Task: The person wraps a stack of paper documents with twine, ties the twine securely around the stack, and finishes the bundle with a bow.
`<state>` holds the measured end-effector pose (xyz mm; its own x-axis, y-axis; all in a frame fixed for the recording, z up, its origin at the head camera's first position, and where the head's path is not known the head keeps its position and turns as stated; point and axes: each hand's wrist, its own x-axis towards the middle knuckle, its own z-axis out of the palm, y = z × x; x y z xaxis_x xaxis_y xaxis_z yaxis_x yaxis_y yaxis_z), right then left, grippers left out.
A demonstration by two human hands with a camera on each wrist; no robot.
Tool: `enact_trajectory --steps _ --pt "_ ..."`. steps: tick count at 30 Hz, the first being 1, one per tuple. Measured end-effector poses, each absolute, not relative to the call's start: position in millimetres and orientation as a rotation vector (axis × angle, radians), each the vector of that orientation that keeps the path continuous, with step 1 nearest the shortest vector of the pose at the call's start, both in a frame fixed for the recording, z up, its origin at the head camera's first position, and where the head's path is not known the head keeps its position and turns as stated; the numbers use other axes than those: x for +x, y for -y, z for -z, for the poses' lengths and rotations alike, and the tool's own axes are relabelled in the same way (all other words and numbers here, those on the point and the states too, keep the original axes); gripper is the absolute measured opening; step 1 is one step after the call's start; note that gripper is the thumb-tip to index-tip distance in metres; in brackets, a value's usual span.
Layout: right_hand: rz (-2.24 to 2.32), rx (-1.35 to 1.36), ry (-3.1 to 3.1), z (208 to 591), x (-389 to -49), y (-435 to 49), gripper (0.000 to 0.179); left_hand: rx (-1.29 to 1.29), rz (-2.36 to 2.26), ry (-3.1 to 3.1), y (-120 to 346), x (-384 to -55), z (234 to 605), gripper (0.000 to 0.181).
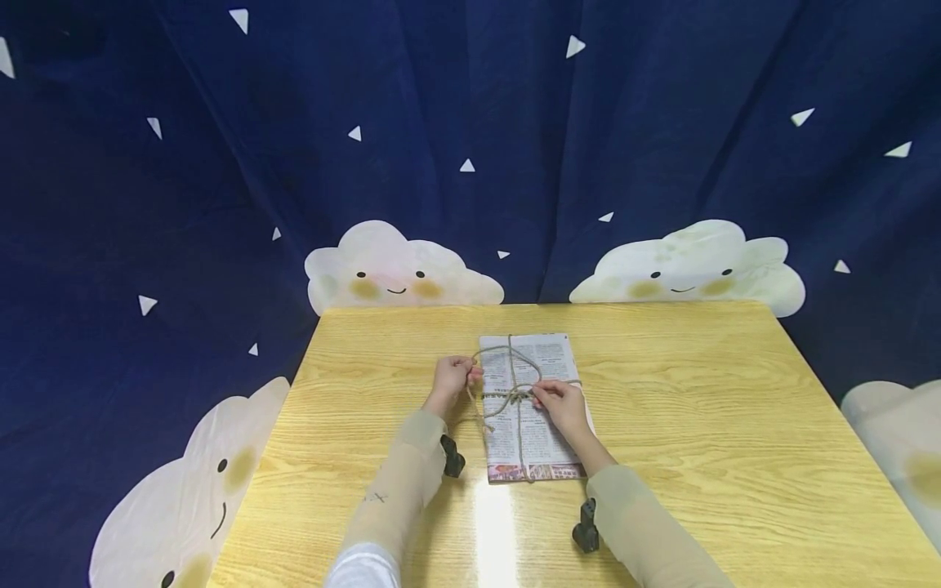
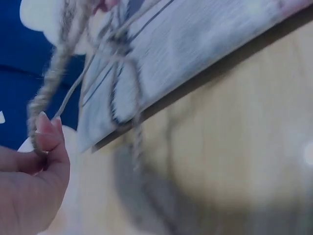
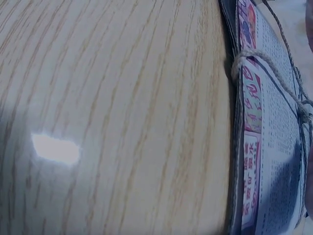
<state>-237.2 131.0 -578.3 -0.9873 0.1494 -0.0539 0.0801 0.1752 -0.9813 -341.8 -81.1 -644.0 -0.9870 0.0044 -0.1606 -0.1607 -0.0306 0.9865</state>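
Note:
A folded stack of newspaper (image 1: pixel 547 445) lies on the wooden table, bound crosswise with brown twine (image 1: pixel 519 445) that crosses in a knot near its middle. At the stack's left edge my left hand (image 1: pixel 450 379) pinches a loop of the twine between thumb and fingers, as the left wrist view also shows with the twisted cord (image 2: pixel 51 81) rising from the fingertips. My right hand (image 1: pixel 564 408) pinches twine just right of the knot, over the paper. In the right wrist view that hand is almost wholly out of frame; the knot (image 3: pixel 304 113) shows at the edge.
The wooden table (image 1: pixel 698 408) extends on both sides of the stack. Behind it hangs a dark blue curtain (image 1: pixel 470 98) with white triangles and smiling clouds. Black wrist cameras sit on the left wrist (image 1: pixel 452 457) and right wrist (image 1: pixel 586 529).

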Motion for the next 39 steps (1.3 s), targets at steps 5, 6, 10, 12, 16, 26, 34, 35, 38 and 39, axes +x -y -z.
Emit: enact_trajectory --steps 5,6,10,12,16,26,34,35,38,39 --pt "-1.980 -0.240 2.348 579.5 -238.2 -131.5 0.015 -0.326 -2.305 -1.941 64.9 -316.4 623.9 0.023" --pt "-1.981 -0.234 2.343 579.7 -238.4 -131.7 0.015 -0.327 -2.342 -1.886 62.9 -310.4 617.6 0.024" --pt "-1.982 -0.238 2.335 579.3 -238.9 -132.3 0.015 -0.448 -2.377 -1.813 50.4 -274.4 571.6 0.027" --pt "-1.977 -0.230 2.338 578.5 -238.6 -132.4 0.015 -0.425 -2.412 -1.780 47.1 -261.9 560.6 0.026" --pt "-1.983 -0.225 2.340 577.2 -237.4 -132.6 0.015 -0.404 -2.410 -1.777 43.1 -250.0 557.0 0.022" --pt "-1.971 -0.231 2.369 579.2 -236.1 -133.4 0.015 -0.356 -2.199 -2.224 35.8 -239.1 575.4 0.015" --pt "-1.948 -0.272 2.369 582.2 -237.9 -133.0 0.017 -0.257 -1.828 -2.547 37.9 -237.6 567.7 0.011" --pt "-1.953 -0.275 2.367 582.0 -237.8 -133.2 0.017 -0.240 -1.765 -2.613 38.4 -238.9 565.9 0.014" --pt "-1.955 -0.272 2.363 581.0 -237.1 -134.1 0.016 -0.209 -1.677 -2.734 39.2 -245.4 559.4 0.023" --pt "-1.956 -0.271 2.363 580.7 -236.7 -134.4 0.016 -0.197 -1.667 -2.761 39.2 -248.4 557.9 0.026"
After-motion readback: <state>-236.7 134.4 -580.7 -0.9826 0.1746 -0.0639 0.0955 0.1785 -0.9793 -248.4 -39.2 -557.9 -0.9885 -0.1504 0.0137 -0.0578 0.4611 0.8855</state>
